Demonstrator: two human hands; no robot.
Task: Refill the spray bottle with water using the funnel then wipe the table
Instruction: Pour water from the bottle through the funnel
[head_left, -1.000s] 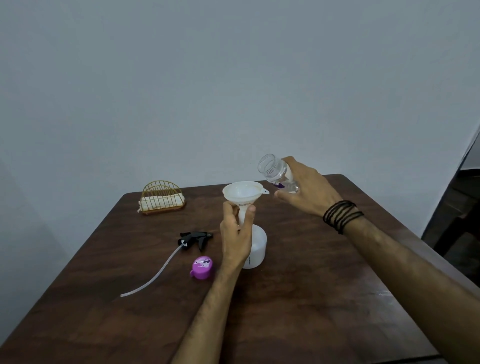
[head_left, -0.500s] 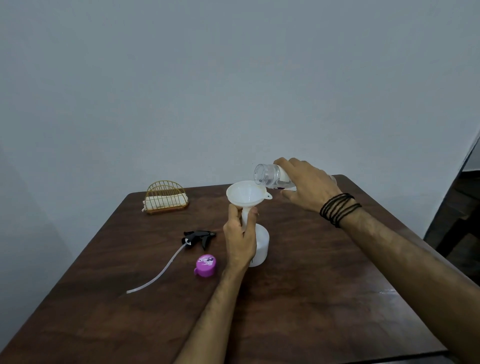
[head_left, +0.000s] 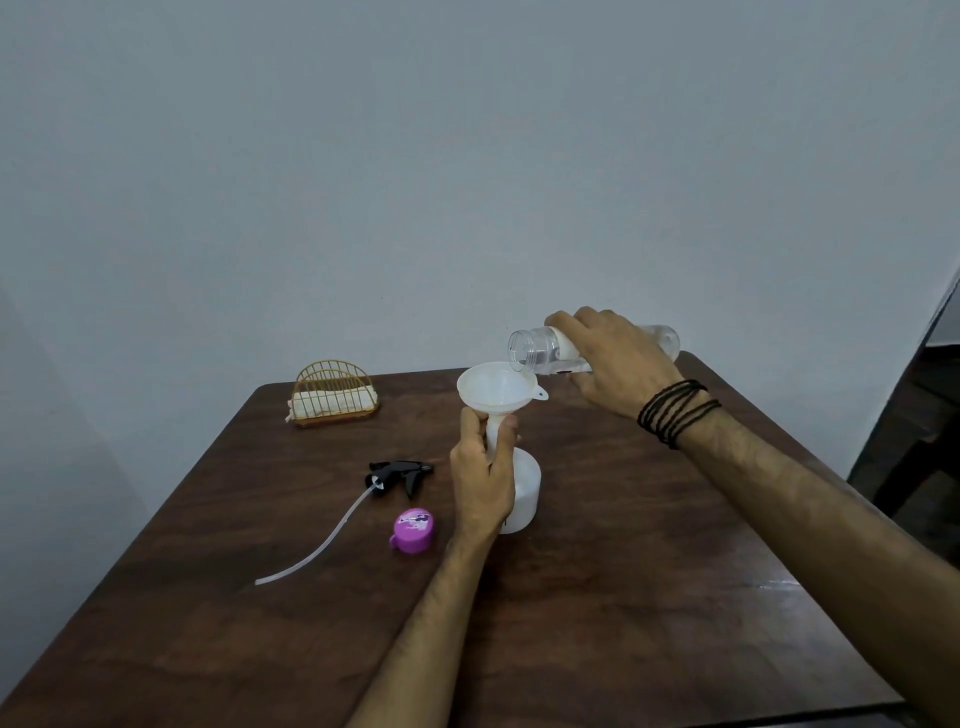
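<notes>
A white spray bottle (head_left: 525, 493) stands mid-table with a white funnel (head_left: 496, 391) set in its neck. My left hand (head_left: 484, 475) grips the funnel's stem and the bottle's neck. My right hand (head_left: 613, 364) holds a clear water bottle (head_left: 532, 352) tipped almost level, its open mouth over the funnel's right rim. The black spray head (head_left: 400, 473) with its long clear tube lies on the table to the left. A purple cap (head_left: 413, 530) rests beside it.
The dark wooden table (head_left: 623, 597) meets a plain wall at the back. A gold wire holder (head_left: 334, 394) with a folded white cloth sits at the back left. A dark gap and floor lie past the right edge.
My right hand has tipped the clear bottle from mouth-up to nearly level and brought its mouth down to the funnel's rim. My left hand has kept its hold.
</notes>
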